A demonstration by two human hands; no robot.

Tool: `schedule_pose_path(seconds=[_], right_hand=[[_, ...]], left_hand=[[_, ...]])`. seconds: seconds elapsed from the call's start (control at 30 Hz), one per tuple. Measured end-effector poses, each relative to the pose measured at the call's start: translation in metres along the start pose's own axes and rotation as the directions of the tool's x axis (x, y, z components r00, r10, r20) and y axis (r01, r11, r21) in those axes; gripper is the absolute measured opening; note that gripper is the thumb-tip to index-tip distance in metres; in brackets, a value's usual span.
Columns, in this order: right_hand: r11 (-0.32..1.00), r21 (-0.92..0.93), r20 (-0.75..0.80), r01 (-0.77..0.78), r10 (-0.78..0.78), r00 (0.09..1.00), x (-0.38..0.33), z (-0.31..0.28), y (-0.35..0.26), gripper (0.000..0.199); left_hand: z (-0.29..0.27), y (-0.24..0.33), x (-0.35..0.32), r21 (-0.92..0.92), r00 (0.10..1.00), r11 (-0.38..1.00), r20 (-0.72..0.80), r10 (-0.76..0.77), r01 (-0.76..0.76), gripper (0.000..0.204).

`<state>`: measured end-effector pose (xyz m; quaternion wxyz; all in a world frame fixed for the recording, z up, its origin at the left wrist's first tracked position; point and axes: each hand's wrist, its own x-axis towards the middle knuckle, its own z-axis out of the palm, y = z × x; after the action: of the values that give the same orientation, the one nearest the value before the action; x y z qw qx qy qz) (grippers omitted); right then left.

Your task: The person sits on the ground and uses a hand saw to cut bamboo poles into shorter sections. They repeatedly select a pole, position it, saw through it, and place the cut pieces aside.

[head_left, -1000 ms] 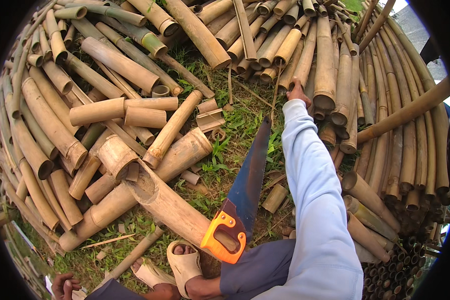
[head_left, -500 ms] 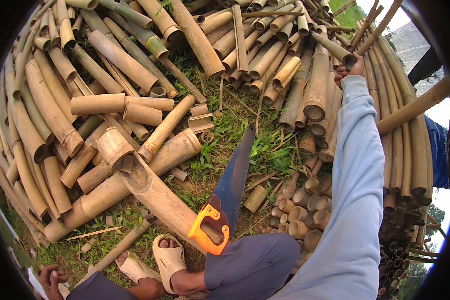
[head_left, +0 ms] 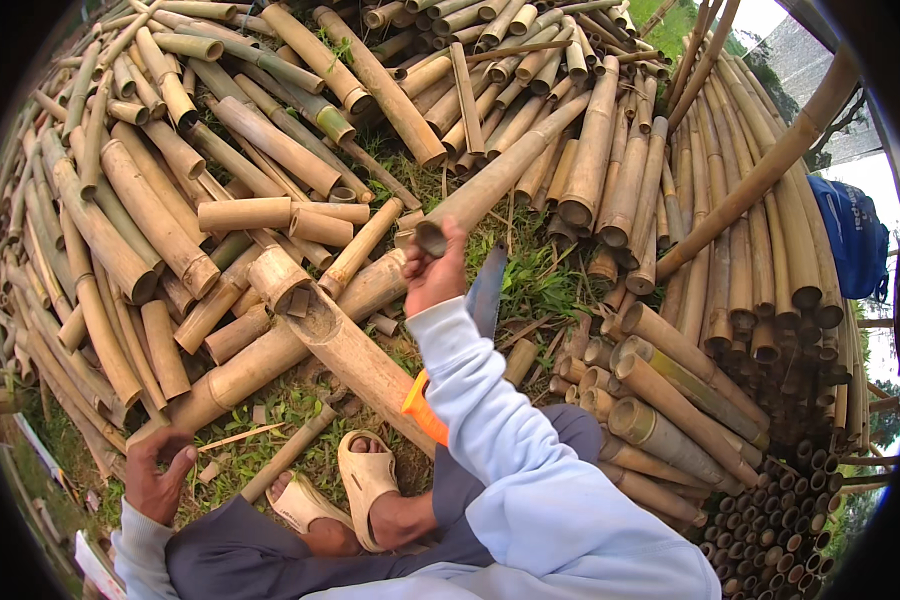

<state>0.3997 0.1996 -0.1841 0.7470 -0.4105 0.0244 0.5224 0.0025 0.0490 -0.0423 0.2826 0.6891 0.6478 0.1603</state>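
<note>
Right hand (head_left: pixel 436 272) grips the bamboo pole (head_left: pixel 508 172) by its near end — likely stiff, light, smooth; mid-length should balance better — left hand (head_left: pixel 158 478) empty, loosely curled.

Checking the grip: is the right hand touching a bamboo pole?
Touching: the head view shows the right hand gripping the bamboo pole by its open end.

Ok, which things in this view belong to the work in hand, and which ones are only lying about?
Probably in the work:
bamboo piece in the right grip
saw, partly hidden by the sleeve
log with hollowed end

Seemingly just lying about:
left bamboo pile
blue bag-like item
</note>
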Motion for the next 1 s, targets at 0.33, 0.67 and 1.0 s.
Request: schedule_pose_path(seconds=[0.33,0.67,1.0], right_hand=[[0.937,-0.189,0.160,-0.293,0.324,0.933,-0.193,-0.006,0.212,0.050],[0.723,-0.683,0.509,-0.103,0.572,0.644,-0.215,-0.062,0.139,0.087],[0.161,-0.863,0.503,0.478,0.195,0.842,-0.221,-0.186,-0.053,0.048]], left_hand=[[0.077,0.097,0.134,0.479,0.911,0.831,0.405,0.078,-0.284,0.081],[0.051,0.044,0.094,0.457,0.901,0.818,0.404,0.159,-0.349,0.070],[-0.049,-0.287,-0.086,0.759,0.974,0.651,0.160,-0.158,-0.019,0.069]])
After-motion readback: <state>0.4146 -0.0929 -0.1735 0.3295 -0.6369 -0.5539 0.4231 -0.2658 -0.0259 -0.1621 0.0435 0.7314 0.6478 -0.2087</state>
